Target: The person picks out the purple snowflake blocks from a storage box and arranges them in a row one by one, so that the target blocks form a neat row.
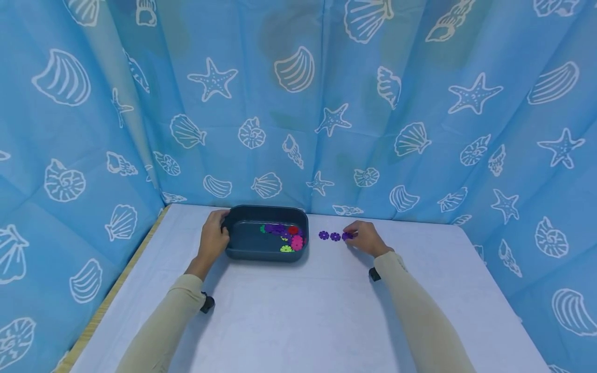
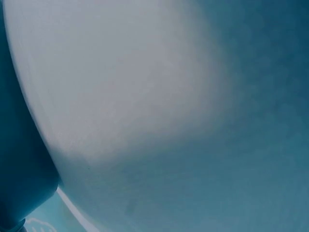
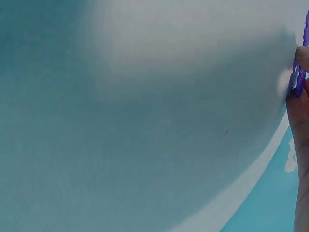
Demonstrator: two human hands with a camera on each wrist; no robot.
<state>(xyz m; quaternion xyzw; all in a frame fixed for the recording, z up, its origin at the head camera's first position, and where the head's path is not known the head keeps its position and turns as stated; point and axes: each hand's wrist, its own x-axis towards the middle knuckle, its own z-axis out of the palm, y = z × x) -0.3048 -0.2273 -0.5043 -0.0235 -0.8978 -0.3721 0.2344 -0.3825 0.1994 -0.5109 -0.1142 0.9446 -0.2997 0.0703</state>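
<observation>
My left hand (image 1: 215,235) holds the left end of a dark grey rectangular tub (image 1: 266,256), with its fingers at the rim. Inside the tub, mostly toward its right end, lie several flower-shaped plastic discs in purple, pink (image 1: 297,242), red (image 1: 293,230), green and yellow-green (image 1: 286,248). To the right of the tub, my right hand (image 1: 366,238) pinches a purple flower-shaped disc (image 1: 347,235) close over the table. In the right wrist view, fingertips grip this purple disc (image 3: 301,72) at the right edge. Two more purple discs (image 1: 324,235) lie in a row to its left.
A white cloth (image 1: 298,316) covers the table, with a wooden edge (image 1: 112,281) showing along the left. Blue curtains (image 1: 289,129) printed with white shells and starfish stand behind and at both sides. The left wrist view shows mainly blurred cloth and part of the dark tub (image 2: 24,159).
</observation>
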